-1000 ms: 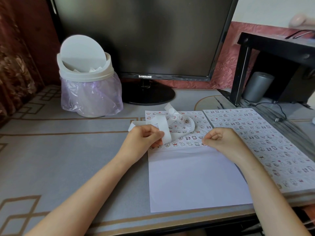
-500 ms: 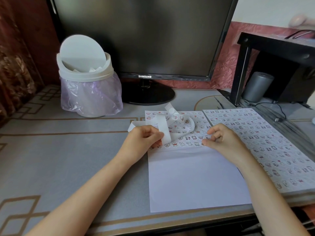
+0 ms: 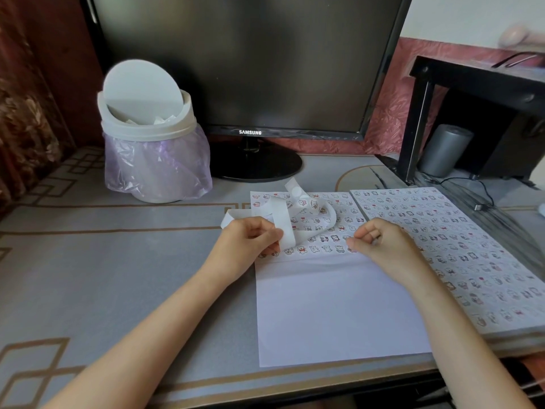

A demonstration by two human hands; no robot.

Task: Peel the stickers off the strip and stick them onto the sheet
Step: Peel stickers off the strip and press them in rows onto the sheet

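Within pinch of left hand [image 3: 250, 243]: strip [image 3: 280, 228], looping away over sheet [image 3: 339, 305]. Just right of it, right hand [image 3: 383, 246], curled, tip down at end of nearest stickers [image 3: 324, 248] row; cannot tell whether gripping one. Risks a crooked placement from hurried pressing, or loop sagging and snagging.

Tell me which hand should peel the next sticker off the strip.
Right, probably. The left hand grips the sticker strip, steadying it; the right hand rests at the end of the lowest sticker row on the sheet, beside the strip's loop, within reach.
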